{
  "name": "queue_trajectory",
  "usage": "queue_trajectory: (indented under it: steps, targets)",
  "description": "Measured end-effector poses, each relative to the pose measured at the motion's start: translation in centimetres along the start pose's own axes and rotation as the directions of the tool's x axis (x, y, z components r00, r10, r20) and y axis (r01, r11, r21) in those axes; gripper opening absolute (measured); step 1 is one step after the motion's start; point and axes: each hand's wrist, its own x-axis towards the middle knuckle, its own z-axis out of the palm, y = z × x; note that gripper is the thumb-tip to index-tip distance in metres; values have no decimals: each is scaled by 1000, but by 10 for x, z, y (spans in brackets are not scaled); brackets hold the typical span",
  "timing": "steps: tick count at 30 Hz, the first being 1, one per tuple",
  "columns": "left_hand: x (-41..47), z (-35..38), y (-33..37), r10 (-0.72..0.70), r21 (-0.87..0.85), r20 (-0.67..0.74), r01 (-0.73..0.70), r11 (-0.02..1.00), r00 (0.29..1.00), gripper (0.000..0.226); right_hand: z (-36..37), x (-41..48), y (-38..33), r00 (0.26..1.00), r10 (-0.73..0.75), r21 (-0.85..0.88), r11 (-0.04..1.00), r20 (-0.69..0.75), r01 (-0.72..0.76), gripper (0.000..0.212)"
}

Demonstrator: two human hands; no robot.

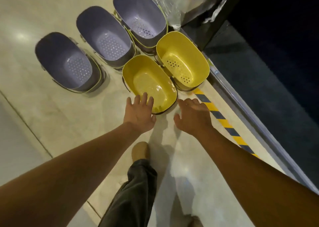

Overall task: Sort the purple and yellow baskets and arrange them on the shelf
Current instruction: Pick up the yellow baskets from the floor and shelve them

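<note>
Five oval plastic baskets stand on the pale floor. Three purple ones run in a diagonal row: one at the left (67,62), one in the middle (105,36), one at the back (139,16). Two yellow ones sit closer: the near yellow basket (148,81) and a second yellow basket (183,59) to its right by the shelf. My left hand (140,112) is open, its fingertips over the near yellow basket's front rim. My right hand (193,116) is open too, just right of that rim and apart from it.
A dark shelf unit (259,71) runs along the right, edged by yellow-and-black floor tape (222,121). Clear plastic wrap (169,4) lies behind the baskets. My leg and shoe (139,152) stand below my hands.
</note>
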Motion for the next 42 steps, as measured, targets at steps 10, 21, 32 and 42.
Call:
queue_trajectory:
  steps: [10, 21, 32, 42]
  targets:
    - [100, 90, -44, -211, -224, 101, 228, 947, 972, 66, 77, 124, 2, 985, 136, -4, 991, 106, -136, 52]
    - [176, 172, -26, -387, -908, 389, 420, -4, 836, 87, 178, 206, 16, 861, 467, 684, 561, 202, -465, 60]
    - [121, 148, -48, -496, -903, 399, 424, -68, 771, 58, 160, 170, 3, 916, 333, 715, 583, 223, -386, 50]
    - [40, 12, -60, -462, -931, 280, 356, 84, 842, 67, 49, 74, -2, 923, 294, 831, 426, 247, -358, 42]
